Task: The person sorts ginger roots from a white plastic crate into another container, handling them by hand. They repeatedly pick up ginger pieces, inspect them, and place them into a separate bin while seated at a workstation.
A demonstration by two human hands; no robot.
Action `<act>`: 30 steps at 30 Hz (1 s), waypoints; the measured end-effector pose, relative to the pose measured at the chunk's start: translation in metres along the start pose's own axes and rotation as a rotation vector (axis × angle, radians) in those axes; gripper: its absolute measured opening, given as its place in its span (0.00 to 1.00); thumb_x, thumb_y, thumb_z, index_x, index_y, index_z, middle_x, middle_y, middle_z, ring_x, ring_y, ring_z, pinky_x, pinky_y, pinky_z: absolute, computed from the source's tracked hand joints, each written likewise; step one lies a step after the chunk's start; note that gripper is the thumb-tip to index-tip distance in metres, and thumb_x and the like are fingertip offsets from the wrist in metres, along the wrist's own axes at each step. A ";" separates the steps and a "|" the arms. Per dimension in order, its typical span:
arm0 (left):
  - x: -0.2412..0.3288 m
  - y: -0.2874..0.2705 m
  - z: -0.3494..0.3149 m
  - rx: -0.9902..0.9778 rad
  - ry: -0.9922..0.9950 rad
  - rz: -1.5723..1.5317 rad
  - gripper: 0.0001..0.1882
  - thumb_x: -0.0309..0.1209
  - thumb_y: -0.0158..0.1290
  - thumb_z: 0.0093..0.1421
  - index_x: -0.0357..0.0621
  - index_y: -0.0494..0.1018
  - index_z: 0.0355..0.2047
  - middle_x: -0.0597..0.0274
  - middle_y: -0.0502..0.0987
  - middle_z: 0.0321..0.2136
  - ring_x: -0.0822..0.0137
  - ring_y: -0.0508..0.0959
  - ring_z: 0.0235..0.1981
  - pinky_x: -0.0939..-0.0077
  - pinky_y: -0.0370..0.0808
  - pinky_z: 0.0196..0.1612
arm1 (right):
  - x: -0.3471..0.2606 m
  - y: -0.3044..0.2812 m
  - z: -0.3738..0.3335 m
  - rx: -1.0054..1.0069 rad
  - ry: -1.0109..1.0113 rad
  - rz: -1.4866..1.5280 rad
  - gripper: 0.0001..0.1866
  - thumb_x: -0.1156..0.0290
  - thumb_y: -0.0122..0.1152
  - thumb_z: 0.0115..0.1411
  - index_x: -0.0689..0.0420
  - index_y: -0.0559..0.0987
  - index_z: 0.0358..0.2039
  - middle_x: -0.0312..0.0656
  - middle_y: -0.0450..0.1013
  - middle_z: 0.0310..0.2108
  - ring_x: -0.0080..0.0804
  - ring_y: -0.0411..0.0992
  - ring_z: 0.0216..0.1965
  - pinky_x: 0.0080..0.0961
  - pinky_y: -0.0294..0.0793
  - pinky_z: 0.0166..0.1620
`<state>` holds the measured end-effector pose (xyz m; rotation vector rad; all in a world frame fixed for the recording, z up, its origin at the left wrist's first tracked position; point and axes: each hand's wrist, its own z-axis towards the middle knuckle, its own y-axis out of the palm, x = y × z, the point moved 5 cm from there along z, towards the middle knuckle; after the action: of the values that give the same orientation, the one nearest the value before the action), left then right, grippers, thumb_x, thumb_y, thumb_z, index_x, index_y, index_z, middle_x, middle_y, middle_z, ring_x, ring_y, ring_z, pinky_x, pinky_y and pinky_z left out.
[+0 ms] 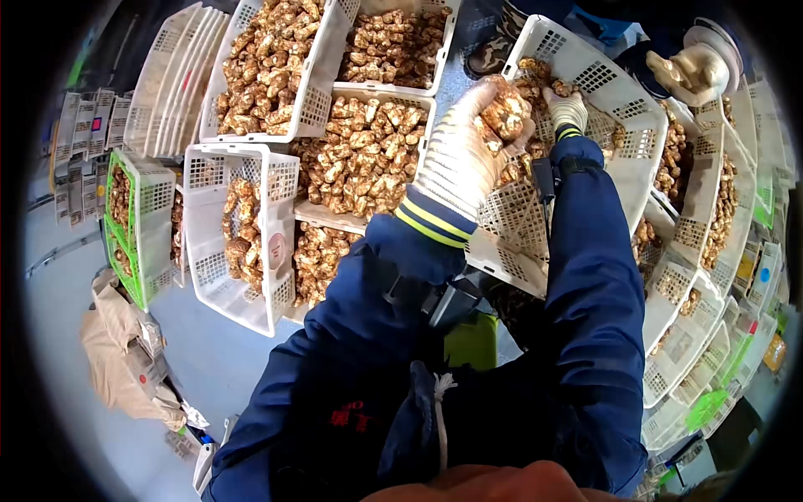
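White ridged gloves (452, 177) on both hands. Left hand (470, 125) raised over a white crate (637, 113), fingers wrapped round a big brown lump (508, 109), knobbly side showing; a smaller lump (487, 134) seems tucked below it in the same grasp. Right hand (567, 113) down inside the crate, toward its far wall, fingertips among loose lumps (534, 70). Whether those fingers close on one or only touch, cannot tell

More lumps lie in the crate beneath and between the hands; mesh floor (527, 219) shows at the near end. Just left, a full crate (425, 107) of similar lumps. Up at right, a co-worker's pale-gloved hand (690, 77), apart from both of ours.

Handling, as judged: knobs look likely to snap, so cradle the big lump on a broad palm and let the fingers support, not squeeze. Best to hold it low over the crate, so a slip means a short drop. Roll it slowly to see every side; dirt may hide in the folds. Right fingers do well to slide under a lump and lift straight up, clear of neighbours, rather than drag it across mesh. Watch the left wrist: it could block the view of the near lumps
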<state>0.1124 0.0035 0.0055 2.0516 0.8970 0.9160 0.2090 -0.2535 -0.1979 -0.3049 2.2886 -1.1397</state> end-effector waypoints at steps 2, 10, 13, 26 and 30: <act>-0.006 -0.003 0.004 0.021 -0.016 0.004 0.11 0.33 0.48 0.67 0.37 0.73 0.43 0.51 0.78 0.41 0.59 0.78 0.42 0.62 0.81 0.46 | 0.001 -0.003 -0.016 0.011 0.081 -0.042 0.50 0.48 0.64 0.55 0.44 0.47 0.71 0.55 0.64 0.62 0.50 0.68 0.59 0.45 0.67 0.61; -0.021 0.011 0.012 -0.011 -0.071 -0.026 0.13 0.32 0.50 0.67 0.35 0.70 0.45 0.51 0.75 0.42 0.58 0.77 0.43 0.64 0.81 0.45 | 0.112 0.016 0.094 -0.113 -0.270 0.669 0.43 0.56 0.59 0.60 0.69 0.53 0.66 0.56 0.69 0.58 0.44 0.69 0.58 0.30 0.67 0.59; -0.017 0.010 0.009 -0.030 -0.064 0.010 0.14 0.32 0.51 0.66 0.34 0.70 0.46 0.50 0.74 0.45 0.57 0.76 0.43 0.64 0.81 0.46 | 0.093 0.008 0.087 0.047 -0.136 0.104 0.45 0.53 0.65 0.54 0.67 0.59 0.65 0.56 0.67 0.59 0.44 0.69 0.58 0.31 0.66 0.61; -0.005 -0.007 0.006 0.049 -0.008 0.027 0.14 0.33 0.50 0.66 0.36 0.70 0.47 0.51 0.75 0.44 0.57 0.76 0.45 0.61 0.81 0.47 | 0.005 0.038 -0.021 0.016 -0.272 -0.004 0.44 0.61 0.69 0.48 0.47 0.61 0.67 0.53 0.74 0.51 0.48 0.74 0.51 0.34 0.71 0.55; -0.010 -0.007 0.013 0.029 -0.059 0.001 0.15 0.33 0.50 0.66 0.35 0.69 0.48 0.50 0.73 0.46 0.57 0.76 0.46 0.60 0.81 0.48 | 0.038 0.044 -0.006 -0.093 -0.420 0.668 0.38 0.62 0.73 0.48 0.62 0.69 0.58 0.45 0.76 0.49 0.39 0.75 0.48 0.31 0.72 0.53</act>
<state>0.1155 -0.0055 -0.0097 2.0930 0.8817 0.8430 0.1765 -0.2390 -0.2444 0.1720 1.8478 -0.5624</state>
